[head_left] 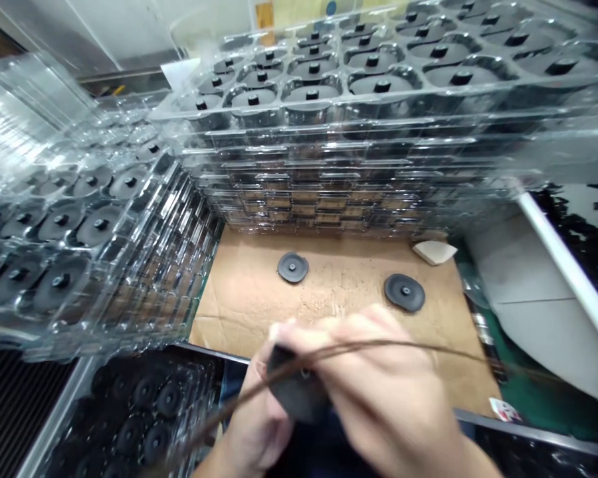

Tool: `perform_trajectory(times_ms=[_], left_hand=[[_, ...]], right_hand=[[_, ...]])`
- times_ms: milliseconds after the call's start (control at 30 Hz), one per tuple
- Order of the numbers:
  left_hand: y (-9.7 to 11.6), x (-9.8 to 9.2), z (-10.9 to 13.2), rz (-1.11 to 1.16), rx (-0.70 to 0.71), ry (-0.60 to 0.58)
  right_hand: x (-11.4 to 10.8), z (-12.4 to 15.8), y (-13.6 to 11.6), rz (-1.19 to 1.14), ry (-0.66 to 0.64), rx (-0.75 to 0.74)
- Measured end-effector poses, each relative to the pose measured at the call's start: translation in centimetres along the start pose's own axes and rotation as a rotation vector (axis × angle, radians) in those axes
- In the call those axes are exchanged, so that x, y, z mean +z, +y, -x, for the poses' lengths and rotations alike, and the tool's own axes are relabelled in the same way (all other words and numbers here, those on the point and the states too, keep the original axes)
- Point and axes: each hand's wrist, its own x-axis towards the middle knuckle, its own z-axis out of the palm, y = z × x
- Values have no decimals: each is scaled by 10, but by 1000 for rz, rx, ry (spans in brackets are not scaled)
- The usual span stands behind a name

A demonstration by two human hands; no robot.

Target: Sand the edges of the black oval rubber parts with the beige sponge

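Both my hands are low in the view and blurred by motion. My left hand (256,415) and my right hand (379,392) grip a black round disc (296,392) between them. A thin brown wire (389,344) runs across my right fingers and trails down to the lower left. On the cardboard sheet (244,299) ahead of my hands lie a grey-black disc (293,267) and a black disc (404,292), both with a central hub, and neither touches my hands.
Stacks of transparent plastic trays (329,166) holding black discs rise behind the cardboard, with more stacks (80,219) at the left. A dark tray of discs (139,411) sits at the lower left. A white paper scrap (434,251) lies on the cardboard's far right corner.
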Motion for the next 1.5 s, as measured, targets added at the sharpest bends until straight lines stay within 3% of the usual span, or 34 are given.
perform_trajectory(times_ms=[167,267,367,533,667,767,833,1033,1133,1233,1300,1400,1500], left_hand=[[15,-4,-5,208,-4,-9],[15,-11,-6,261,-28,-53],[14,-17,-5,284,-44,-94],[16,-25,-5,282,-85,-122],[21,-29,-2,378,-109,-207],[21,-35,1,410,-127,-254],[18,-42,3,303,-46,-245],[7,-61,0,-730,668,-258],[7,-61,2,-968,846,-314],[9,-58,9,-984,884,-345],[10,-57,16,-964,871,-360],[10,-57,28,-900,800,-365],[12,-54,44,-818,600,-351]], right_hand=[[-6,37,38,-70,-223,453],[13,61,55,-153,-295,635],[44,64,60,-175,-330,629],[94,40,62,-199,-338,540],[109,37,62,-121,-248,562],[96,48,55,-137,-227,520],[83,58,51,-160,-233,488],[52,86,45,-164,-218,475],[39,85,33,-199,-124,586],[26,76,12,-325,39,750],[19,69,-1,-439,48,802],[11,57,-15,-576,-180,752],[5,48,-22,-738,-435,699]])
